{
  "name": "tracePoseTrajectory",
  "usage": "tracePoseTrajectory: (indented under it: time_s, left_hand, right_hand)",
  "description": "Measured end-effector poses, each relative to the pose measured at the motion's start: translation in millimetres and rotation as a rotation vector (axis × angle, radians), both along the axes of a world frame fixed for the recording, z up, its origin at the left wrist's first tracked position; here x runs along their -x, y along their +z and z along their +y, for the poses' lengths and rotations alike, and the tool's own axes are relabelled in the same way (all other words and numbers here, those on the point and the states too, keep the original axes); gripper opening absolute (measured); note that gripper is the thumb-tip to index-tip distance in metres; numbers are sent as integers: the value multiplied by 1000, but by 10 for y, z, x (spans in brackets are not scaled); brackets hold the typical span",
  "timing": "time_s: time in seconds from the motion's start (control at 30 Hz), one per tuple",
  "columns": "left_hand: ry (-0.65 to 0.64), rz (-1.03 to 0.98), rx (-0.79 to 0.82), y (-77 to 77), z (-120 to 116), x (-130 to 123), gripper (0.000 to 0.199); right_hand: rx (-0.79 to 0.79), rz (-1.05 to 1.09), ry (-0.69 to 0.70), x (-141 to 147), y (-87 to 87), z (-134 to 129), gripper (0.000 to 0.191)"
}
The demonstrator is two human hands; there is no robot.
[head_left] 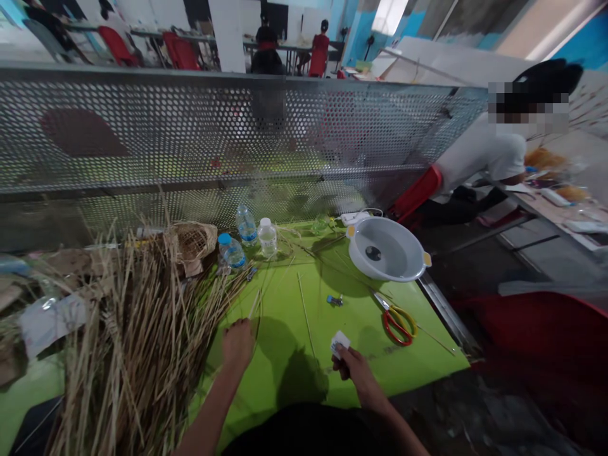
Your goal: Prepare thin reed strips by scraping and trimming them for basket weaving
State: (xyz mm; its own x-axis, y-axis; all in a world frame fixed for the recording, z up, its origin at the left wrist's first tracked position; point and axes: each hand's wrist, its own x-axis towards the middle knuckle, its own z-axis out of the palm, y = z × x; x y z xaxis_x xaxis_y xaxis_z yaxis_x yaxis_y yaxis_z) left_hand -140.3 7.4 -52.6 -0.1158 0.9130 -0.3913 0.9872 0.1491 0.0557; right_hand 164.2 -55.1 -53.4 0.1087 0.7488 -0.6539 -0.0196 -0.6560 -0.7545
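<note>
My left hand point(238, 342) is closed around thin straw strips point(255, 305) over the green tabletop point(280, 316), beside a large heap of dry straw point(156, 329). In my right hand point(349, 364) a small white piece point(340, 342) is pinched between thumb and fingers; what it is cannot be made out. A single long strip point(306, 310) lies between my hands. Scissors with red and yellow handles point(399, 323) lie to the right of my right hand, and a small blue-and-metal item point(335, 300) lies above it.
Several plastic bottles point(268, 239) and a woven basket point(194, 244) stand at the back. A white basin point(388, 250) sits back right. Behind is a perforated metal panel point(213, 133). A seated person point(489, 152) is at another table on the right.
</note>
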Motion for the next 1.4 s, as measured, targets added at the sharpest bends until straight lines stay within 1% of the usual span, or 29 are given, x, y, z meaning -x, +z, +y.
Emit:
tracePoseTrajectory:
  time_s: [0.1, 0.23, 0.33, 0.43, 0.6, 0.73, 0.8, 0.83, 0.9, 0.97, 1.03, 1.07, 1.1, 1.13, 1.2, 1.23, 1.33, 1.4]
  left_hand:
    - [17, -4, -6, 9, -40, 3, 27]
    - [5, -28, -12, 5, -102, -47, 22]
    - [18, -35, -18, 0, -126, -70, 22]
    - [63, -55, -14, 20, -135, -37, 23]
    - [147, -151, 15, 114, -176, 155, 17]
    - [190, -235, -14, 242, -163, 469, 14]
    - [278, -237, -69, 344, -119, 677, 16]
    - [345, -199, -107, 404, -93, 780, 19]
    - [444, -49, -216, 533, -48, 953, 26]
    - [458, 104, -381, 639, -34, 1035, 33]
    - [418, 175, -538, 677, -65, 994, 38]
    - [382, 175, -575, 661, -97, 929, 37]
    - [330, 149, -576, 621, -139, 840, 36]
    - [263, 106, -540, 557, -187, 735, 33]
    - [83, -7, -390, 383, -290, 511, 27]
    - [23, -53, -314, 287, -337, 408, 26]
    - [-9, -57, -164, 41, -423, 193, 26]
    - [-14, -11, -123, -52, -421, 136, 27]
  right_hand:
    - [10, -1, -4, -18, -18, -10, 46]
    - [22, 17, 1, -12, -51, -33, 44]
    - [15, 16, 18, 21, -26, -36, 45]
    - [24, 11, 16, 38, 16, -21, 46]
    - [41, 2, -4, 6, 30, 1, 48]
    - [30, 7, -8, -5, 15, -6, 48]
    - [32, 10, 2, 2, 9, -12, 47]
    - [32, 11, 7, 6, 6, -14, 47]
    - [22, 14, 14, 13, -4, -16, 46]
    - [19, 10, 20, 16, -16, -17, 47]
    - [25, 4, 19, 17, -21, -18, 48]
    - [30, 1, 18, 18, -19, -18, 49]
    - [35, -3, 17, 20, -14, -19, 49]
    - [38, -6, 15, 23, -5, -19, 49]
    - [44, -7, 15, 33, 15, -19, 48]
    - [45, -4, 15, 37, 22, -18, 48]
    - [45, 1, 29, 41, 23, -13, 47]
    - [45, -8, 35, 32, 2, -10, 46]
